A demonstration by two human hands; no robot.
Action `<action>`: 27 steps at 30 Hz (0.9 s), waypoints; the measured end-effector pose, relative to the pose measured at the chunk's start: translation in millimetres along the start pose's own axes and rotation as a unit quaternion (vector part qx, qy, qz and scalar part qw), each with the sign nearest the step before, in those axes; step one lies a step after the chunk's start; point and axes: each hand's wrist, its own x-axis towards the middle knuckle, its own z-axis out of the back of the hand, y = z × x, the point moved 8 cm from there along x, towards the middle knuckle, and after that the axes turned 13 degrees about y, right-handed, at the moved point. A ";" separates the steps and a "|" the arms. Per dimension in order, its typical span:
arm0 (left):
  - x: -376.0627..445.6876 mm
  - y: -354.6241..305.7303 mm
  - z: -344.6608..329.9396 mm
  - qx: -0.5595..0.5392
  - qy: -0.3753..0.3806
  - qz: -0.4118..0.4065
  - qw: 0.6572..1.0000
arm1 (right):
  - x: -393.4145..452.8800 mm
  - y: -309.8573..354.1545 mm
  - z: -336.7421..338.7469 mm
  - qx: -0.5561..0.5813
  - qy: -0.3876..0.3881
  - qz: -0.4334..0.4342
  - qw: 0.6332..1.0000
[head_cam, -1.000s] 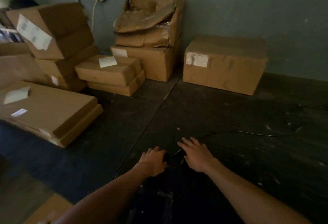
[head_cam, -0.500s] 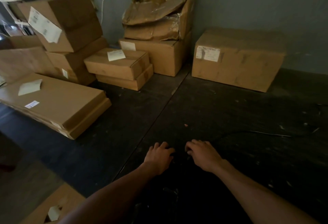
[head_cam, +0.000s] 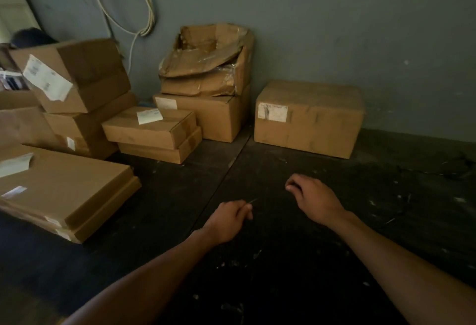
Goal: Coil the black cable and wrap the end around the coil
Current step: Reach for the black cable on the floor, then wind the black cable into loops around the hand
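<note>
Black cable barely discernible

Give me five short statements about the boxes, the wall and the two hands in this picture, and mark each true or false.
1. A pale cable hangs looped on the wall. True.
2. The crushed box lies alone on the floor. False: it sits on top of another box.
3. The left hand has its fingers curled, with a thin glinting strand at its fingertips. True.
4. The two hands touch. False: the right hand is apart from the left.
5. The lone box right of the stack bears a label. True.
</note>
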 end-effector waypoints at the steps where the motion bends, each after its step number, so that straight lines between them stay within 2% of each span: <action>1: 1.6 -11.9 6.8 -0.015 -0.012 -0.015 1.000 | -2.7 -2.7 15.2 0.005 -0.025 -0.004 1.000; 4: 0.8 -55.0 24.6 -0.084 -0.026 -0.061 0.994 | -11.4 -10.6 56.9 0.028 -0.105 -0.014 0.994; 7: -2.2 -102.5 31.6 -0.196 0.027 -0.117 0.973 | -21.0 -17.1 90.1 0.058 -0.175 -0.021 0.983; 11: -16.9 -163.0 27.8 -0.314 0.123 -0.190 0.922 | -32.4 -20.6 118.9 0.081 -0.224 -0.027 0.971; 15: -30.7 -208.9 30.8 -0.384 0.140 -0.241 0.880 | -43.8 -22.1 134.5 0.094 -0.250 -0.028 0.963; 17: -31.1 -228.9 36.5 -0.433 0.154 -0.267 0.847 | -49.0 -20.1 137.8 0.111 -0.264 -0.013 0.958; 20: -28.5 -256.6 48.3 -0.473 0.184 -0.305 0.806 | -54.8 -11.4 132.7 0.150 -0.257 0.019 0.954; 23: -19.4 -273.1 64.2 -0.480 0.165 -0.322 0.799 | -59.3 4.2 118.5 0.182 -0.225 0.041 0.956; 27: 0.8 -277.7 82.2 -0.514 0.115 -0.329 0.784 | -63.6 28.8 101.9 0.178 -0.139 0.057 0.972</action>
